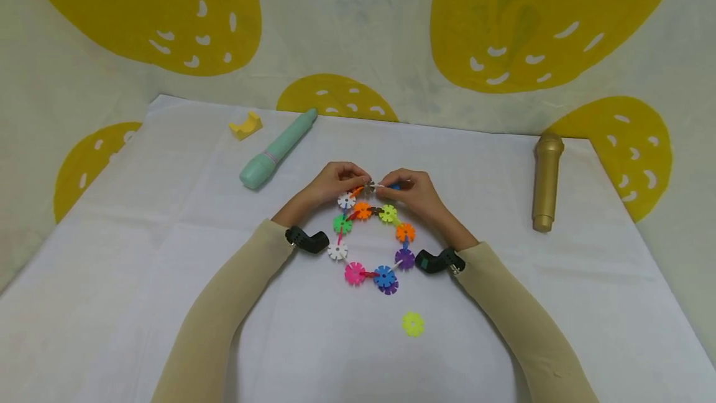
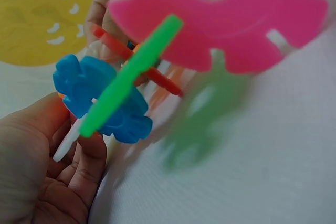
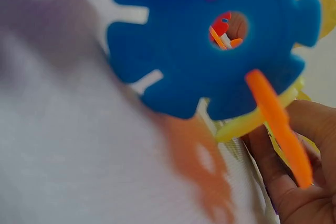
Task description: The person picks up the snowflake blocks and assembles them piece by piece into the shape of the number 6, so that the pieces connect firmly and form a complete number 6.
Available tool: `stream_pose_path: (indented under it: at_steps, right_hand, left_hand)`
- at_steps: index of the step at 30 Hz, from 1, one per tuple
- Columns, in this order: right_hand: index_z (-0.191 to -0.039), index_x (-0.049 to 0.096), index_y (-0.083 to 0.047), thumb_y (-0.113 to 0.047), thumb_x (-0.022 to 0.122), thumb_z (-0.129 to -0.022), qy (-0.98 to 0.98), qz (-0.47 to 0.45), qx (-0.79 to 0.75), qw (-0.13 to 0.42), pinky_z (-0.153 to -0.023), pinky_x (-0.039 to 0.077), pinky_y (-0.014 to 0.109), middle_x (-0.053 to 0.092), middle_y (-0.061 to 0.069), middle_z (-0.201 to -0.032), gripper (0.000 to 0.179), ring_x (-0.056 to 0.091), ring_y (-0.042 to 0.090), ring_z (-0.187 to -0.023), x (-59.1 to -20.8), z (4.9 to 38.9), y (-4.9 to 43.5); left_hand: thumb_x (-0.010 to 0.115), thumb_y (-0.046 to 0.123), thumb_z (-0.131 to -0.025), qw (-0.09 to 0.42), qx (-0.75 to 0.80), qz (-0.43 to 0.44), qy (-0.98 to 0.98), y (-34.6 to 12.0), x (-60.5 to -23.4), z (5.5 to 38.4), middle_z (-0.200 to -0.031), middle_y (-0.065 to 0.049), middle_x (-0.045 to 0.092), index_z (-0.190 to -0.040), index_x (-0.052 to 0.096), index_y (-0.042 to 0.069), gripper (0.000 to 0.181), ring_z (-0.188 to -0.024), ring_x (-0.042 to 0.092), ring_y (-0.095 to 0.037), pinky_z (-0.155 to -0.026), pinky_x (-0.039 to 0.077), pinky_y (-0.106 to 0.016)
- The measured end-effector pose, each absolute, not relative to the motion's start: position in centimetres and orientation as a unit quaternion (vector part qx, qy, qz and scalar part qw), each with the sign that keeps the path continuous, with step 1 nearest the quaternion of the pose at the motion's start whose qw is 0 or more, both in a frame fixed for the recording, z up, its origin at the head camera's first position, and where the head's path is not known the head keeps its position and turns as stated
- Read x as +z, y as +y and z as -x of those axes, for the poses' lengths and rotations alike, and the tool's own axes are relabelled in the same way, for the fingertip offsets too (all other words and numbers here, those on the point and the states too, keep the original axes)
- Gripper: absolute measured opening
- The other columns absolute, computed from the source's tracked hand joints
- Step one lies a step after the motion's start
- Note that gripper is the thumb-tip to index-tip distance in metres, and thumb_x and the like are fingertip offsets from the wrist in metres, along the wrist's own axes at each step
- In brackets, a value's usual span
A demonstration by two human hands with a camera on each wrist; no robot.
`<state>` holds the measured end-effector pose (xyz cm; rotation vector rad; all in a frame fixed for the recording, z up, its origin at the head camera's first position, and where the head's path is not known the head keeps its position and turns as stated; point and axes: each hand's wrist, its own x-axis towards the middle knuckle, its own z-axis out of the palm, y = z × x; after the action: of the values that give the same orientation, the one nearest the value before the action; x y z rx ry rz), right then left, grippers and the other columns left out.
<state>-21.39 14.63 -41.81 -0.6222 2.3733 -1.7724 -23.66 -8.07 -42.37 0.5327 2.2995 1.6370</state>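
Observation:
Colourful notched interlocking discs are joined in a ring-shaped chain (image 1: 338, 251) on the white cloth. At the chain's far left, my left hand (image 1: 339, 182) pinches its end, near a brown disc (image 1: 368, 188) and a white disc (image 1: 347, 200). Just right of it, my right hand (image 1: 411, 190) pinches a white disc (image 1: 377, 186) seen edge-on, with a blue disc (image 1: 396, 186) by its fingers. The fingertips of both hands nearly meet. A green disc (image 2: 131, 74) and a pink disc (image 2: 252, 35) loom large in the left wrist view, a blue disc (image 3: 163, 51) in the right; they partly hide the fingers.
A loose yellow disc (image 1: 413, 324) lies nearer the body, and a purple disc (image 1: 390, 287) is partly under the chain. Behind the left hand are a mint microphone-shaped object (image 1: 279, 148) and a yellow curved stand (image 1: 245, 125). At far right lies a gold microphone-shaped object (image 1: 547, 182).

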Motion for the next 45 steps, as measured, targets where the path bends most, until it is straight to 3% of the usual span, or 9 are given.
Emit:
stream_pose_path:
  at_steps: [8,17,25,31,34,41,45]
  right_hand:
    - [-0.093,0.073,0.004,-0.007,0.075,-0.085,0.791,0.206,-0.574,0.051,-0.082,0.049,0.022,0.071,0.015,-0.095,0.014,0.061,0.014,-0.089,-41.8,21.3,14.6]
    - [-0.104,0.074,-0.004,-0.015,0.075,-0.087,0.817,0.212,-0.533,0.055,-0.083,0.047,0.024,0.068,0.01,-0.111,0.021,0.057,0.019,-0.101,-41.7,21.5,14.9]
    - [-0.11,0.071,-0.002,-0.019,0.066,-0.095,0.832,0.154,-0.533,-0.005,-0.074,0.046,0.019,0.067,0.014,-0.107,0.024,0.054,0.015,-0.088,-41.4,22.1,16.1]
    - [-0.12,0.067,0.003,-0.005,0.07,-0.089,0.874,0.148,-0.461,0.029,-0.074,0.042,0.022,0.056,0.02,-0.12,0.032,0.05,0.021,-0.086,-41.6,22.8,16.5]
    - [-0.117,0.068,0.004,-0.004,0.071,-0.088,0.887,0.152,-0.435,0.043,-0.074,0.041,0.026,0.053,0.02,-0.122,0.03,0.048,0.024,-0.087,-41.4,23.1,16.4]
    - [-0.106,0.072,0.004,-0.005,0.071,-0.088,0.89,0.153,-0.428,0.043,-0.072,0.041,0.025,0.061,0.018,-0.118,0.02,0.05,0.023,-0.085,-41.4,23.4,16.2]
    - [-0.112,0.07,0.001,-0.007,0.072,-0.088,0.89,0.144,-0.429,0.051,-0.07,0.041,0.026,0.063,0.017,-0.112,0.025,0.049,0.023,-0.082,-41.3,23.4,16.2]
  left_hand:
    - [0.062,0.018,-0.097,0.134,0.556,-0.187,0.798,-7.9,-42.3,23.6,-0.098,-0.011,0.071,-0.11,0.07,-0.002,0.024,-0.075,0.059,-0.011,-0.071,0.048,-0.021]
    - [0.059,0.018,-0.099,0.158,0.545,-0.215,0.795,-8.3,-42.3,23.7,-0.107,-0.012,0.07,-0.114,0.068,-0.001,0.026,-0.084,0.059,-0.013,-0.078,0.048,-0.021]
    - [0.059,0.021,-0.099,0.158,0.545,-0.198,0.799,-8.3,-42.2,23.7,-0.108,-0.011,0.069,-0.114,0.068,0.001,0.027,-0.089,0.058,-0.017,-0.083,0.048,-0.023]
    - [0.058,0.021,-0.1,0.148,0.542,-0.197,0.803,-8.2,-42.4,23.8,-0.104,-0.011,0.068,-0.113,0.067,0.0,0.026,-0.086,0.057,-0.016,-0.079,0.047,-0.023]
    - [0.057,0.02,-0.1,0.14,0.544,-0.195,0.804,-8.2,-42.4,23.8,-0.104,-0.012,0.068,-0.113,0.067,-0.001,0.026,-0.085,0.057,-0.015,-0.078,0.047,-0.022]
    - [0.057,0.019,-0.1,0.13,0.551,-0.175,0.806,-8.0,-42.4,23.6,-0.104,-0.014,0.068,-0.113,0.066,-0.002,0.026,-0.082,0.056,-0.015,-0.074,0.046,-0.021]
    - [0.057,0.021,-0.1,0.13,0.553,-0.169,0.805,-8.0,-42.5,23.7,-0.104,-0.014,0.068,-0.112,0.066,-0.001,0.027,-0.082,0.055,-0.015,-0.073,0.045,-0.021]
